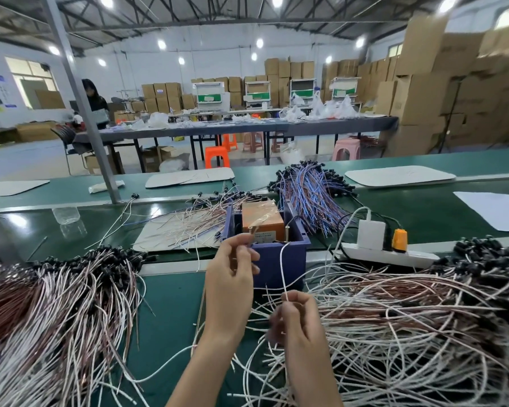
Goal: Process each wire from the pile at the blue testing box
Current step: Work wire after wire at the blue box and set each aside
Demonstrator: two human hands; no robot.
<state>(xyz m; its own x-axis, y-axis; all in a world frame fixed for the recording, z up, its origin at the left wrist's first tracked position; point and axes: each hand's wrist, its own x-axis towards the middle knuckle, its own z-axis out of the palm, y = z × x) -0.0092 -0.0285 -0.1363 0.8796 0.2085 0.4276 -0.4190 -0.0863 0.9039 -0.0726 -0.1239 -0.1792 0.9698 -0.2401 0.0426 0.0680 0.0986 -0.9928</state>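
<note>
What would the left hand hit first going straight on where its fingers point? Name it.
Likely the blue box: the left hand points at its near left corner, just below the left brass post. Depth is unclear; the fingers may touch it.

Factory assembly hall: green conveyor bench under the fingers, wire heaps either side, stacked cartons and worktables far beyond.

A dark steel-truss roof carries round white ceiling lamps. The white walls hold a bright window at upper left. Stacked brown cardboard boxes fill the right. A long grey table crosses mid-frame, with orange plastic stools and pink plastic stools on the pale floor.
</note>
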